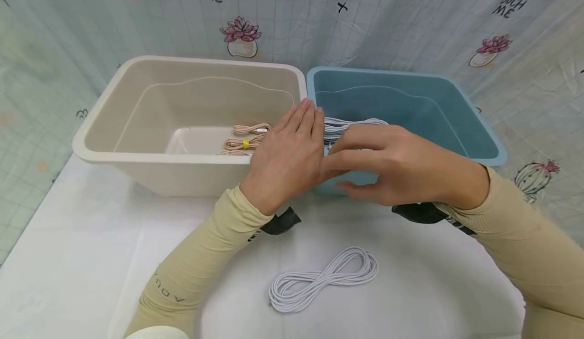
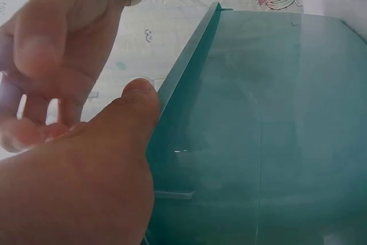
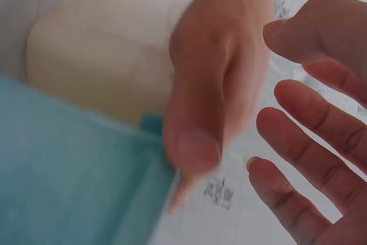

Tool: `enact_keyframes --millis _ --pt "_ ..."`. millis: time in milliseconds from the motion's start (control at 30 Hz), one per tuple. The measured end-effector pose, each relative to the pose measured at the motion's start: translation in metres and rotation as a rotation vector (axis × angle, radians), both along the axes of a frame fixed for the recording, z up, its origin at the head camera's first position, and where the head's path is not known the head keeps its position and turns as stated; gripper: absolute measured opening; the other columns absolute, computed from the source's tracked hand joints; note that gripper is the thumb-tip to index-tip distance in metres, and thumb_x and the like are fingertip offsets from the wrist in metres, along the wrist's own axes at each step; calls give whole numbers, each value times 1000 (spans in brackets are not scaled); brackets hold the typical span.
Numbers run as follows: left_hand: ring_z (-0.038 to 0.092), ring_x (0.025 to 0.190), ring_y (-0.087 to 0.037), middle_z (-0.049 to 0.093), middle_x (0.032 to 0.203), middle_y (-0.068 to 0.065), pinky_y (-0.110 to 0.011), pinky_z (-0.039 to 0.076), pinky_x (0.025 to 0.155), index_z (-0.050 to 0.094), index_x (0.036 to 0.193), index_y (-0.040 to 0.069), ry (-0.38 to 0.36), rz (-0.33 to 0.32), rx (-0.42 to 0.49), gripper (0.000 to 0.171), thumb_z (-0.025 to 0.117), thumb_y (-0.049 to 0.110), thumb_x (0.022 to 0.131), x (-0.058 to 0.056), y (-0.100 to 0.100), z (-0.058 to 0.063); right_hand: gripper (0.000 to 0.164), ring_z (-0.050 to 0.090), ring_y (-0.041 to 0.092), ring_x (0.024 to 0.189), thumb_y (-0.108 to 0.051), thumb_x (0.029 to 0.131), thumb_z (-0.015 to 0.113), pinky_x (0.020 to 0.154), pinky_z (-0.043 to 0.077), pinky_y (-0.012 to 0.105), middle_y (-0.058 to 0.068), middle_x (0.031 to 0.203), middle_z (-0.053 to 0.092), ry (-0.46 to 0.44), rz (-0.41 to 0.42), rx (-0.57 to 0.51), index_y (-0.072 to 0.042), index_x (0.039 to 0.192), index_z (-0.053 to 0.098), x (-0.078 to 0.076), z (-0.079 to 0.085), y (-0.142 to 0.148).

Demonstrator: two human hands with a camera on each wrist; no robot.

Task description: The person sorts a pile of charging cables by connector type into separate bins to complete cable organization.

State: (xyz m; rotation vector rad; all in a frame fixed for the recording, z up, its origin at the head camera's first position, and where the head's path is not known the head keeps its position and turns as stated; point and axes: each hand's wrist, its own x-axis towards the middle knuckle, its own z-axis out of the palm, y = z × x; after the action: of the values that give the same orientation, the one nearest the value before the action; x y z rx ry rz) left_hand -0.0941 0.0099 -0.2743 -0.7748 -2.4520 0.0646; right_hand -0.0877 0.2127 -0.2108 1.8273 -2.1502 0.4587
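Observation:
My left hand (image 1: 292, 151) lies flat with straight fingers over the adjoining rims of the beige bin (image 1: 182, 158) and the blue bin (image 1: 495, 151). In the left wrist view its thumb (image 2: 139, 98) is right at the blue bin's rim. Just to the right, over the blue bin's front edge, hovers my right hand (image 1: 392, 164), its fingers spread and bent a little. The right wrist view shows nothing between those fingers (image 3: 301, 142). White coiled cables (image 1: 339, 126) in the blue bin are partly covered by the right hand. Tan cable bundles (image 1: 246, 144) lie in the beige bin.
A white cable (image 1: 325, 278) coiled in a figure eight rests on the white tabletop (image 1: 137, 258) in front of the bins. Behind both bins hangs a printed curtain (image 1: 292, 25) with plant drawings and lettering.

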Motion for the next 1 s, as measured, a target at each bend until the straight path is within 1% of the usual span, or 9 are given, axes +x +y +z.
enact_keyframes --millis 100,133,200,333,433,567,667,867,1000 --pt "46 152 -31 53 156 -20 -39 33 130 49 150 -5 -73 16 -55 59 45 38 109 0 -1 4 32 66 14 94 -13 84 85 86 57 27 1 105 73 -17 29 17 -11 114 76 7 -6 -6" --pt "44 153 -31 51 157 -20 -39 32 131 47 151 -5 -88 20 -67 55 42 31 110 0 -1 4 31 66 14 95 -14 85 84 86 57 27 1 106 74 -16 37 25 -12 115 75 9 -9 -7" --pt "44 153 -31 51 157 -20 -39 32 131 47 151 -5 -85 23 -75 51 39 23 109 0 -1 5 31 67 14 96 -16 86 83 86 58 27 0 109 73 -13 57 44 -12 115 75 13 -13 -10" --pt "43 154 -30 50 158 -19 -39 31 131 46 152 -4 -110 29 -71 56 38 31 109 0 0 6 30 66 13 100 -16 86 82 93 57 26 -1 108 71 -23 92 56 -14 115 74 19 -23 -15" --pt "44 153 -31 50 158 -19 -39 32 131 46 153 -3 -119 34 -51 76 39 56 107 0 0 6 32 64 11 98 -17 85 83 91 55 25 -3 103 70 -30 118 61 -15 115 74 21 -30 -18" --pt "47 151 -31 54 154 -20 -39 35 129 50 150 -3 -87 30 -12 106 36 85 93 -1 1 6 35 63 6 91 -18 82 86 83 54 19 -5 99 68 -34 149 77 -16 115 74 24 -39 -22" --pt "48 150 -30 56 153 -19 -39 36 129 52 149 -2 -71 28 -10 108 36 88 91 -1 1 6 35 64 5 88 -18 82 86 82 55 17 -6 98 67 -52 166 90 -17 114 73 25 -46 -23" --pt "42 154 -30 50 158 -19 -40 31 131 48 153 -1 -162 40 -22 110 35 89 90 -2 1 9 32 64 5 87 -18 85 82 83 55 16 -8 98 66 -99 186 144 -17 116 70 28 -59 -27" --pt "41 154 -30 50 158 -19 -40 30 132 48 153 -1 -169 40 -22 110 36 89 90 -2 1 10 33 64 4 90 -21 89 80 85 55 17 -9 101 67 -150 185 209 -19 119 70 29 -66 -29"
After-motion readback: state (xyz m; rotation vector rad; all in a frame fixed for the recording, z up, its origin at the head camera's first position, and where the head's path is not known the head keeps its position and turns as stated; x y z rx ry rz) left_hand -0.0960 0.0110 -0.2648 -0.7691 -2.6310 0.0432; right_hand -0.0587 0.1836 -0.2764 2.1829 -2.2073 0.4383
